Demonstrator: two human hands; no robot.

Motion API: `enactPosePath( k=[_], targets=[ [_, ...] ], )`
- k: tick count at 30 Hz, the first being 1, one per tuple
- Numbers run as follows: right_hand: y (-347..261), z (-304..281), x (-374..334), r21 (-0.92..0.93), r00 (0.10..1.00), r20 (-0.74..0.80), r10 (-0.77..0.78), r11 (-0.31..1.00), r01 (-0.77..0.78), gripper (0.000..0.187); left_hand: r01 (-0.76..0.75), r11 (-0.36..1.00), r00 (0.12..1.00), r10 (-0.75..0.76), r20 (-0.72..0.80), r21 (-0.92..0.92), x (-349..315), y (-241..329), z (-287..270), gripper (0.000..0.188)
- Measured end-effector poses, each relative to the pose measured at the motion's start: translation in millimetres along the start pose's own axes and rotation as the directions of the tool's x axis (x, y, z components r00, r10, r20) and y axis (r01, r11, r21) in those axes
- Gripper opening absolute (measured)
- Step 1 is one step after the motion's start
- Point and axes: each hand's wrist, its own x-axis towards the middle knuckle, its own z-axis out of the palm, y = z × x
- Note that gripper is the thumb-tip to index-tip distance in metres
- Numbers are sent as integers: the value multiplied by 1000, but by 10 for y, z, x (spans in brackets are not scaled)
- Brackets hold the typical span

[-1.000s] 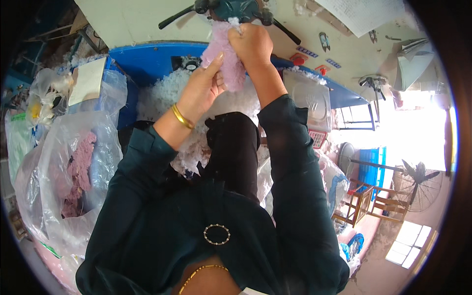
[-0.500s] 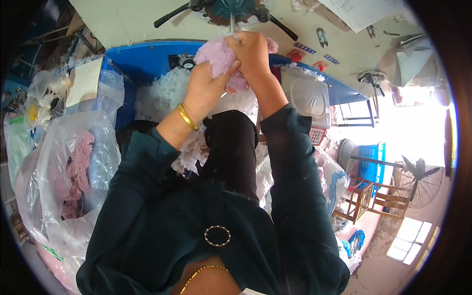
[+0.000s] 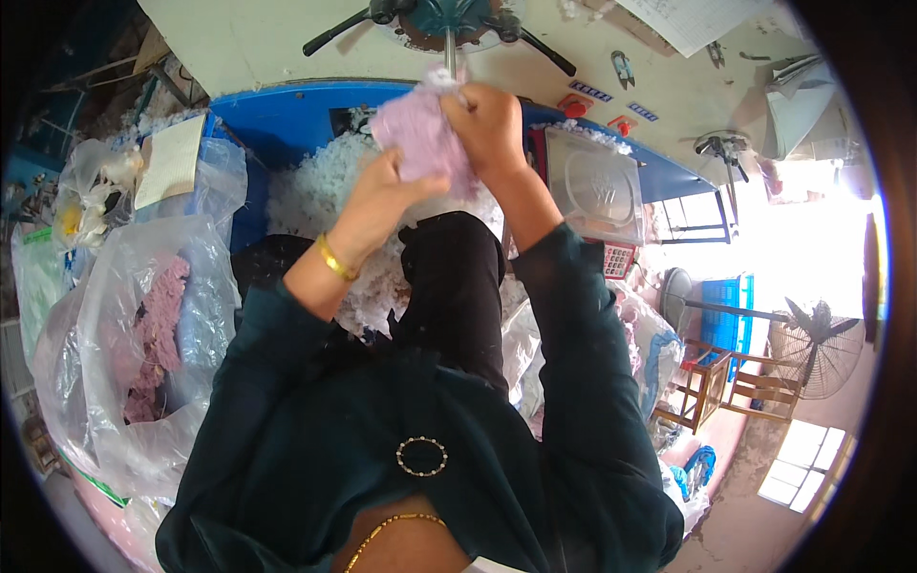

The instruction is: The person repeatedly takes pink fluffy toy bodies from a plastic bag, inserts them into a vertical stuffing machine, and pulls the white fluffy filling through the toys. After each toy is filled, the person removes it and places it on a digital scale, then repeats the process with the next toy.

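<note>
A soft pink plush piece (image 3: 417,132) hangs at the thin metal nozzle (image 3: 450,50) of the machine on the table. My right hand (image 3: 489,129) is closed round its upper right edge, close to the nozzle. Just below and left of the plush is my left hand (image 3: 374,205), slightly blurred, with thumb and fingers spread apart against its lower edge. A little white stuffing shows at the nozzle end, above the plush. White fluffy stuffing (image 3: 320,186) fills the blue bin (image 3: 250,124) under my hands.
Two black handles flank the nozzle, one a black lever (image 3: 334,31). Small thread snips (image 3: 622,71) and red switches (image 3: 574,105) are on the table at right. A clear plastic bag (image 3: 105,315) with pink plush pieces (image 3: 158,334) stands at left. A clear plastic container (image 3: 594,186) sits at right.
My left hand has loosened from the plush and moved down and left, its fingers opening. The plush hangs longer and flatter. My right hand has lowered slightly, still gripping it.
</note>
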Motion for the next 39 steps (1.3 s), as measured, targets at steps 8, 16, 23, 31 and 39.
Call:
enactPosePath(
  k=[8, 16, 23, 31, 39],
  targets=[
    [269, -69, -230, 420, 990, 127, 55, 902, -104, 27, 338, 849, 928, -230, 292, -406, -60, 142, 22, 36],
    [479, 121, 163, 292, 988, -96, -124, 945, 147, 19, -401, 800, 913, 387, 128, 447, 499, -98, 58, 32],
    [-139, -105, -176, 46, 992, -85, -93, 994, 97, 28, -20, 1000, 993, 18, 119, 18, -143, 221, 139, 35],
    [-117, -63, -155, 70, 997, -55, -56, 996, 60, 28, 214, 895, 951, -100, 292, -390, 0, 304, 13, 56],
    [41, -262, -168, 647, 904, 358, 232, 637, -420, 21, 498, 684, 824, -182, 536, -533, 170, 230, -155, 48]
  ],
)
